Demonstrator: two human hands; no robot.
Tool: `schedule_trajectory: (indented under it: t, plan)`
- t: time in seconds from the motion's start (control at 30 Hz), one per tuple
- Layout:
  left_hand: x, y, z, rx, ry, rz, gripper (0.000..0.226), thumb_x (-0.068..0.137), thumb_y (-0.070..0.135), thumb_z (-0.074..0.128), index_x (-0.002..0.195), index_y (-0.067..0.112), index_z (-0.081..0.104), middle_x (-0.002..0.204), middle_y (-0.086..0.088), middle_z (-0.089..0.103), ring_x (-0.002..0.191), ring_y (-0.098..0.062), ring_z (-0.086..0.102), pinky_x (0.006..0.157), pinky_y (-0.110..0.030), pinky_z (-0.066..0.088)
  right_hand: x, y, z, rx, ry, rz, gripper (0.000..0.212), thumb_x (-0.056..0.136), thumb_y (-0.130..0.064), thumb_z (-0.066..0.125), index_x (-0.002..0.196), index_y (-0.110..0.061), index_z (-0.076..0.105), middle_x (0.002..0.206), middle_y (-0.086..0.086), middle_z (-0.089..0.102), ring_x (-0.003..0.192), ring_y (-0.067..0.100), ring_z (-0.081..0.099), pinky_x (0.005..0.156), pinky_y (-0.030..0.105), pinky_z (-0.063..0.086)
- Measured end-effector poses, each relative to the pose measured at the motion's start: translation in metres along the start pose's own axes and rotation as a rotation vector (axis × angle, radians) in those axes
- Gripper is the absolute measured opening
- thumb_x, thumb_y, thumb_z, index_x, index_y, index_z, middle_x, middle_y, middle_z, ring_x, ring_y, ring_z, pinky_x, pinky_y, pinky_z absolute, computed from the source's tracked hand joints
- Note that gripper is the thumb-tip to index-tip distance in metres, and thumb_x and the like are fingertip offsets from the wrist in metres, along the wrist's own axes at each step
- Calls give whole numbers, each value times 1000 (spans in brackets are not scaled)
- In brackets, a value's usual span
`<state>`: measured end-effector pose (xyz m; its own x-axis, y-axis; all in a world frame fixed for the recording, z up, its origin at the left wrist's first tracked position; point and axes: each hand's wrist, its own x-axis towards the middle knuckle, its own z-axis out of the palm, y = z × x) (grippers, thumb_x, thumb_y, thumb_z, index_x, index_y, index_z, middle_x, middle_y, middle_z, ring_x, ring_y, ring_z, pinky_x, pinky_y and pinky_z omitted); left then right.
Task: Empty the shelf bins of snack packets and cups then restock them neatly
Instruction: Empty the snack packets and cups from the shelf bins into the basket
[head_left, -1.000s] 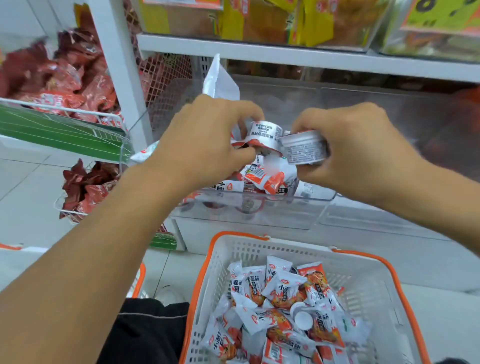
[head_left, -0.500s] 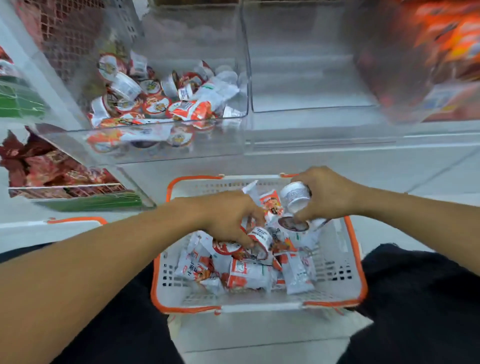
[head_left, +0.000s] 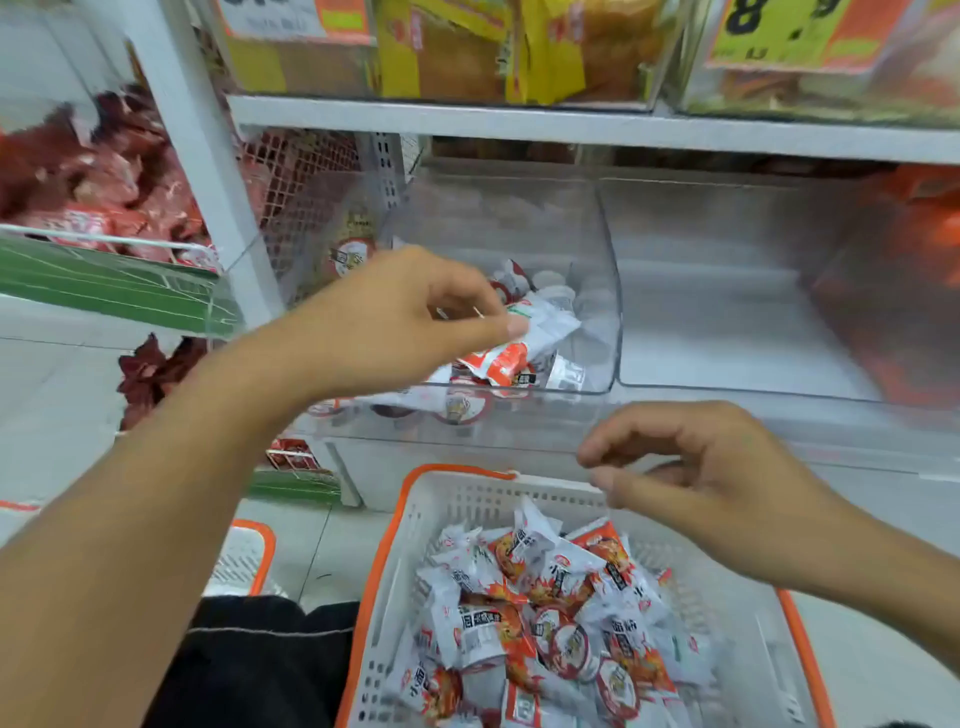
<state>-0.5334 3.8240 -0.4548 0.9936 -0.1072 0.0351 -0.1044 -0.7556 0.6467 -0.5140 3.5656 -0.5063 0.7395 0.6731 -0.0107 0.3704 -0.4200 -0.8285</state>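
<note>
Left clear bin (head_left: 597, 291) on the shelf — packets and cups (head_left: 524, 353) inside. Right of it, a second bin (head_left: 727, 291). In front and below, on the floor — basket (head_left: 467, 499) holding packets (head_left: 545, 613).

Both bare forearms reach forward, left higher.
The left hand (head_left: 395, 317) extends with thumb and forefinger apparently pinching; the right hand (head_left: 711, 467) hovers lower, fingers loosely curled, holding nothing.
</note>
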Motion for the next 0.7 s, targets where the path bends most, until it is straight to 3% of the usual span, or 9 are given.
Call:
schedule_trajectory:
  t: [0.07,0.13,0.2,0.23,0.3,0.4,0.5,0.63,0.7]
  plan:
    - [9,-29,-41,319,219,-288,51,83,64,63,110,22,71,108,3,71,104,-21,65,90,-34,50,36,-48,-17,-93,68,-175,10,83,-17,75,89,-25,74,84,-12,73,73,3,68,61,16,52]
    - [23,-55,-56,576,12,-580,85,67,86,56,118,19,67,128,-5,62,118,-31,57,100,-39,46,90,-70,-23,-307,-4,-198,17,83,-27,75,100,-25,73,94,-9,73,78,7,67,67,24,56]
    - [34,-71,-50,573,-248,-714,118,29,105,46,107,20,67,136,-5,57,119,-31,55,104,-44,44,146,-72,-15,-582,-200,-44,46,84,-39,75,127,-28,62,124,-6,64,95,13,64,74,32,59]
    - [38,-77,-44,565,-352,-749,132,15,106,43,114,21,65,143,-4,52,124,-31,53,106,-46,43,169,-68,-9,-663,-330,90,65,83,-42,77,141,-30,50,140,-5,52,106,18,60,74,36,61]
    - [42,-88,-33,544,-469,-805,149,18,102,54,145,25,44,156,-1,38,133,-31,47,108,-48,43,198,-59,9,-772,-579,333,97,79,-42,81,155,-36,22,159,-6,27,122,27,51,74,44,62]
    - [45,-107,-21,528,-489,-804,146,36,86,75,157,25,20,156,-3,38,124,-31,54,101,-43,49,218,-37,34,-1097,-719,341,119,75,-48,81,157,-37,-4,166,2,9,140,32,37,81,30,54]
    - [47,-122,-17,550,-467,-722,135,55,73,80,158,30,5,162,0,25,136,-31,43,105,-42,45,228,-17,49,-1226,-651,236,123,75,-47,81,157,-35,-11,164,18,2,145,41,27,106,41,42]
    - [52,-124,-17,517,-284,-622,90,79,50,78,152,21,34,155,-6,37,135,-31,41,107,-38,42,240,-12,45,-1121,-557,191,113,67,-37,86,156,-34,16,145,14,36,107,30,52,69,31,53]
    - [54,-128,-16,533,-150,-593,70,83,44,76,142,18,51,144,-8,51,130,-30,48,106,-38,44,244,-14,43,-1058,-498,150,108,64,-30,87,153,-28,27,143,8,45,117,28,53,76,25,47]
